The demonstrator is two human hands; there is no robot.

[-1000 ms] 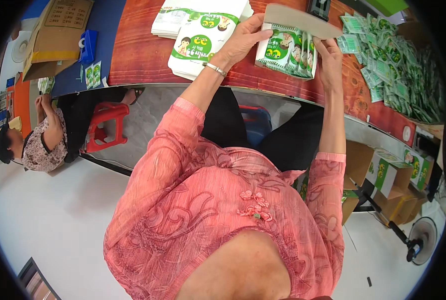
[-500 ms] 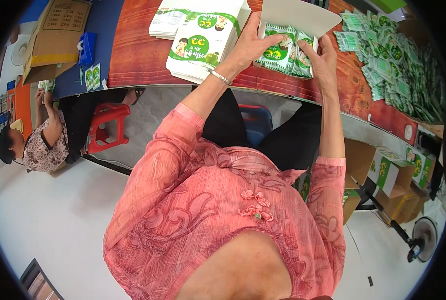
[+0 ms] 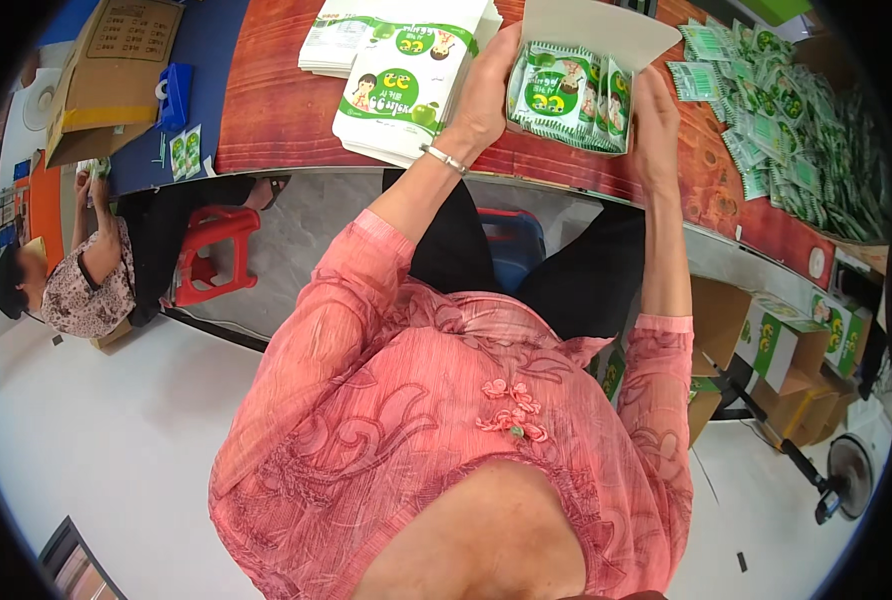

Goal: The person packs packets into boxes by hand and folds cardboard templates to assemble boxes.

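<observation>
I see the open white box (image 3: 608, 150) on the tabletop's (image 3: 286, 110) near side, long axis left-to-right, flap (image 3: 596, 25) raised away from the wearer. Left hand (image 3: 485, 95) and right hand (image 3: 654, 130) cup its ends; with fingertips hidden, I can't tell whether they grip.

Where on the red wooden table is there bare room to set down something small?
The widest bare patch lies between the blue surface and the white-green stacks; a narrower strip lies between the right hand and the sachet pile. Crowded: the pile itself, and the open box between right hand and left hand.
</observation>
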